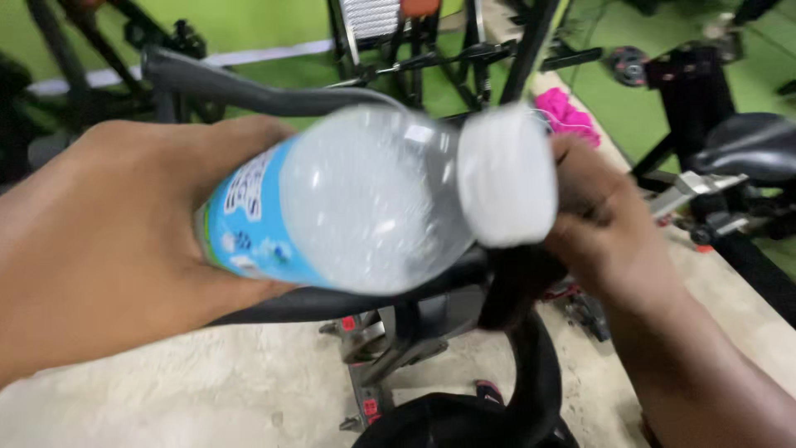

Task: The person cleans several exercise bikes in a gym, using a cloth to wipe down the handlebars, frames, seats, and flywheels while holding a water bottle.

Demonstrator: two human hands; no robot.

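My left hand point(108, 241) grips a clear plastic water bottle point(365, 199) around its light blue label, holding it tilted on its side close to the camera. The bottle's white cap point(507, 176) points right. My right hand point(609, 220) sits just behind and right of the cap, fingers curled near it; whether they touch the cap is unclear. A pink cloth point(565, 114) shows above my right hand.
Below the bottle stands a black exercise bike with handlebars point(249, 91) and frame point(431, 332). Another bike's black saddle point(750, 145) is at the right. The floor is pale concrete with green matting point(622, 99) beyond, and more gym equipment at the back.
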